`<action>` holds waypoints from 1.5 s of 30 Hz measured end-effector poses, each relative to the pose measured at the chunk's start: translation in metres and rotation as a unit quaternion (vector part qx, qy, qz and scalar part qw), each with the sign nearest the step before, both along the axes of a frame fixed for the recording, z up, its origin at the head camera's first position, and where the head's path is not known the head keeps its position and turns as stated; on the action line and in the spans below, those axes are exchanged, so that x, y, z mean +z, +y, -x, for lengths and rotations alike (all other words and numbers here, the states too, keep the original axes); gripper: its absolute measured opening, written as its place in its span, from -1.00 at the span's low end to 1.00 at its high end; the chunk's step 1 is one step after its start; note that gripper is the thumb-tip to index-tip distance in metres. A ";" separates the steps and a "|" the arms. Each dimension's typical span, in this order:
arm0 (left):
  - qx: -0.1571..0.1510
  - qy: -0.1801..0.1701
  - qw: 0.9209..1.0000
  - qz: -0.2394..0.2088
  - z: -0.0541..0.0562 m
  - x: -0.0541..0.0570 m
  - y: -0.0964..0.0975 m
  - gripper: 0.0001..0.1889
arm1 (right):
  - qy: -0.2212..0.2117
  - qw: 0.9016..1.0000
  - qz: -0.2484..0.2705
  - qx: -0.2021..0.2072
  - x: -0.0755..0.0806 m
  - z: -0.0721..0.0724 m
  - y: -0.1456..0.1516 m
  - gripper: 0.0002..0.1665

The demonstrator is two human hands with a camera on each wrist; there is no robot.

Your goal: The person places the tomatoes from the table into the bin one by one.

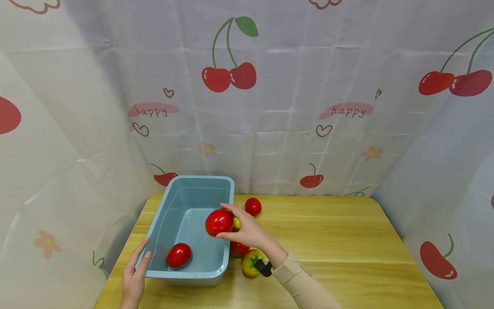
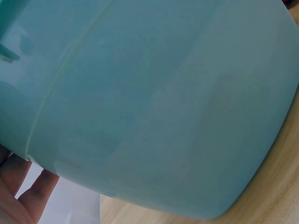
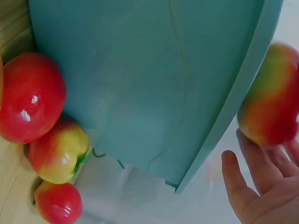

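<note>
My right hand (image 1: 248, 231) grips a mango-like fruit (image 1: 218, 222) between thumb and fingers, above the right side of the blue plastic bin (image 1: 198, 274). In the right wrist view this fruit (image 3: 271, 100) is red with a yellow-green patch and shows past the bin's rim, beside the fingers. A second red, oval fruit (image 1: 179, 255) lies on the bin's floor near the front left. At the bin's front left corner, my left hand (image 1: 134, 274) holds the rim. The left wrist view shows its fingers (image 2: 39, 193) at the bin's edge, partly hidden behind the wall.
Along the bin's right side on the wooden table (image 1: 332, 244) sit several fruits: a small red one (image 1: 253, 207), a larger red one (image 3: 32, 98), a red-yellow one (image 3: 58, 151) and a yellow-red one with a green top (image 1: 251, 262). A cherry-print curtain (image 1: 278, 141) encloses the table's back and sides.
</note>
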State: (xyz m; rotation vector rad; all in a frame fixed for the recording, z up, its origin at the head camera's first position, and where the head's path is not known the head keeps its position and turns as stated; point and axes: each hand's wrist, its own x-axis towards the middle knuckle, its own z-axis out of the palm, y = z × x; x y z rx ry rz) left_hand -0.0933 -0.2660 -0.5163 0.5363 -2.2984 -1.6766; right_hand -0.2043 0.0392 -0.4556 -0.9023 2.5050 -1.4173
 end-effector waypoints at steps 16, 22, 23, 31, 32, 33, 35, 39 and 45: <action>0.009 0.021 1.000 0.004 -0.002 0.000 0.001 -0.54 | 0.017 0.998 0.054 -0.028 -0.006 0.004 0.016 -0.14; 0.010 0.022 1.000 0.007 -0.001 0.000 0.001 -0.54 | 0.010 0.996 0.072 -0.045 -0.008 0.008 0.024 -0.18; 0.010 0.023 1.000 0.008 -0.001 0.000 0.001 -0.54 | 0.007 0.996 0.073 -0.051 -0.010 0.008 0.026 -0.19; 0.008 0.032 0.999 0.015 -0.001 -0.001 0.002 -0.54 | -0.009 0.995 0.066 -0.079 -0.022 0.015 0.035 -0.19; 0.007 0.030 0.999 0.014 -0.001 -0.001 0.002 -0.54 | -0.012 0.995 0.066 -0.080 -0.022 0.014 0.036 -0.19; 0.006 0.029 0.999 0.013 -0.002 -0.001 0.002 -0.54 | -0.014 0.995 0.067 -0.078 -0.019 0.012 0.037 -0.19; 0.005 0.024 1.000 0.011 -0.002 0.000 0.002 -0.53 | -0.021 0.994 0.070 -0.076 -0.013 0.008 0.038 -0.20; 0.004 0.019 1.000 0.010 -0.002 -0.001 0.002 -0.53 | -0.028 0.994 0.071 -0.074 -0.001 -0.002 0.041 -0.23; 0.002 0.016 1.000 0.010 -0.002 -0.002 0.002 -0.52 | -0.042 0.994 0.060 -0.076 -0.016 0.001 0.043 -0.24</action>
